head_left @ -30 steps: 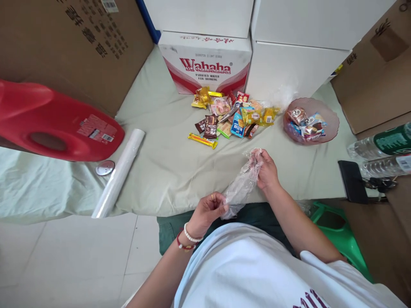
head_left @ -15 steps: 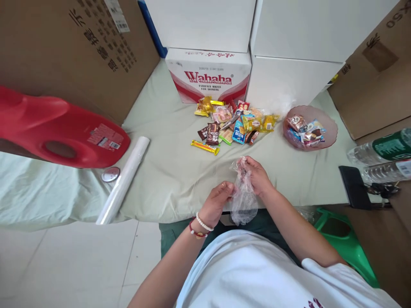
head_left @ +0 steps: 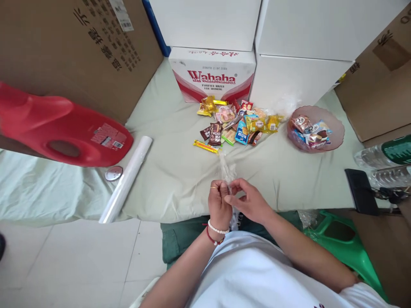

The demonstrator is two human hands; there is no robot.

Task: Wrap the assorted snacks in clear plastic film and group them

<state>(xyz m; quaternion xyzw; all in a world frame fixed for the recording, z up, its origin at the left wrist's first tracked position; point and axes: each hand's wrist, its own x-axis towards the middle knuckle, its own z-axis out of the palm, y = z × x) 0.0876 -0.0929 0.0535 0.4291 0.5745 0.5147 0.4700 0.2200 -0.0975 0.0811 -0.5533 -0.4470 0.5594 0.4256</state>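
A thin clear plastic bag (head_left: pixel 228 172) is bunched into a narrow strand over the table's front edge; part of it trails down towards my lap. My left hand (head_left: pixel 220 202) is closed round the gathered bag, thumb on top. Close against it, my right hand (head_left: pixel 251 201) has thumb and fingers curled to the bag, their tips meeting it beside the left thumb. Beyond the hands lies a pile of small wrapped snacks (head_left: pixel 242 122), with a yellow-wrapped bar (head_left: pixel 206 146) at its near left. A pink translucent bowl (head_left: pixel 335 132) on the right holds several wrapped snacks.
White cartons, one a Wahaha water box (head_left: pixel 213 77), stand behind the snacks. On the left are a red jug (head_left: pixel 64 132), a plastic roll (head_left: pixel 126 179) and a round lid (head_left: pixel 113 173). Bottles (head_left: pixel 391 154) and a black phone-like object (head_left: pixel 361 191) lie right, above a green stool (head_left: pixel 353 248).
Both hands have drawn together at the bag, the left moving right. The bag, puffed out and hanging before, is now squeezed into a narrow strand with its end pointing away from me.
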